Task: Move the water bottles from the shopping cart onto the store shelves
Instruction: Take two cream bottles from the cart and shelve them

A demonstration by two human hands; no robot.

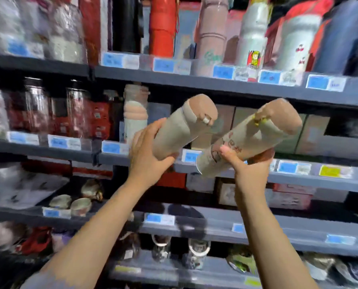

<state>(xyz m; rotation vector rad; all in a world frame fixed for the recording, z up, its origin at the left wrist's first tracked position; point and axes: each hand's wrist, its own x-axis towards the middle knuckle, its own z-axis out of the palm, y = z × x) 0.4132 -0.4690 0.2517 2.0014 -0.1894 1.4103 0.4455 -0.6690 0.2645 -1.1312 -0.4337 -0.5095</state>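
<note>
I hold two beige water bottles with brown caps up in front of the grey store shelves. My left hand (146, 155) grips the base of the left bottle (182, 128), which tilts with its cap up and to the right. My right hand (247, 165) grips the lower part of the right bottle (249, 136), a printed one that tilts the same way. Both caps point toward the second shelf (299, 170), where boxes stand behind them. The shopping cart is out of view. The picture is blurred.
The top shelf (194, 80) carries upright red, pink and white bottles. A peach and white bottle (135, 113) stands left of my held bottles, next to clear jars (78, 109). Lower shelves hold bowls (69, 203), boxes and glass jars. Blue price tags line the shelf edges.
</note>
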